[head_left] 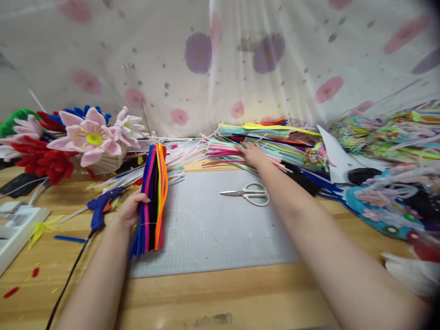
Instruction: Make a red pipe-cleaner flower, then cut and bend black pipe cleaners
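Pale wooden desk (172,298) beneath a flat grey gridded mat (206,238); behind, a white curtain (147,32) printed with pink and purple flowers; at the mat's left edge, held in the closed left hand (132,208), a thin-banded bundle of long fuzzy stems (153,201), blue, pink, black, yellow, orange; right hand (252,153) on a pastel pile of fuzzy stems (223,153); cannot tell whether gripping any.

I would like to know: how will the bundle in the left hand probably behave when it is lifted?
The bundle will probably flex, since its orange strips bow outward. It is likely light for its size, being made of thin strips. The thin tie near its lower end may hold that part together, while the upper ends could splay.
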The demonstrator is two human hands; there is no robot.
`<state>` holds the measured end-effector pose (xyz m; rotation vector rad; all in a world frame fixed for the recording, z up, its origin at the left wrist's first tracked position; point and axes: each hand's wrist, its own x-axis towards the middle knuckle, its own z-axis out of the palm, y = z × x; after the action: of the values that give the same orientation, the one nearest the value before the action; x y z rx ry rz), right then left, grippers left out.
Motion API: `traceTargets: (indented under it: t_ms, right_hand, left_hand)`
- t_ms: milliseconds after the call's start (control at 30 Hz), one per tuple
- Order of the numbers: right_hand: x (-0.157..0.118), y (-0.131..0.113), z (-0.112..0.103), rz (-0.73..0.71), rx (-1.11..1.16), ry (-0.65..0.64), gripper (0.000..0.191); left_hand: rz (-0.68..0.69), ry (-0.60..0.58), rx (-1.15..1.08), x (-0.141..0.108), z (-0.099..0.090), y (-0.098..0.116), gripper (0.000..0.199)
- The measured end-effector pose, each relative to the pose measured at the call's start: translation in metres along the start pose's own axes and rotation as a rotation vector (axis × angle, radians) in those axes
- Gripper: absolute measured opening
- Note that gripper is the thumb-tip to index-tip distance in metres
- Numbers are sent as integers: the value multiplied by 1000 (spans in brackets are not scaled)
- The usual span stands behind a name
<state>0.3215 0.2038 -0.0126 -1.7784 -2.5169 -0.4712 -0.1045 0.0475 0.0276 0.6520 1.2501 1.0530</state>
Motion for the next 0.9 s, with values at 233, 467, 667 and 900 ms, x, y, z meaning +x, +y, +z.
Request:
traceTargets:
  t_ms: [233,467,667,900]
  right_hand:
    - [-28,-12,-14,-130,80,29,63]
    - [-13,-109,-64,-262,311,87,61]
    - [22,-231,-73,-418,374,-38,65]
    - [35,-255,-70,-323,263,-48,38]
  left_hand:
    - [-23,52,-64,-5,1,0,36]
    - [-92,-13,-345,-13,-5,-16,49]
    - [87,-101,-488,-11,-22,-27,54]
    - [51,-103,-574,-3,-24,-29,63]
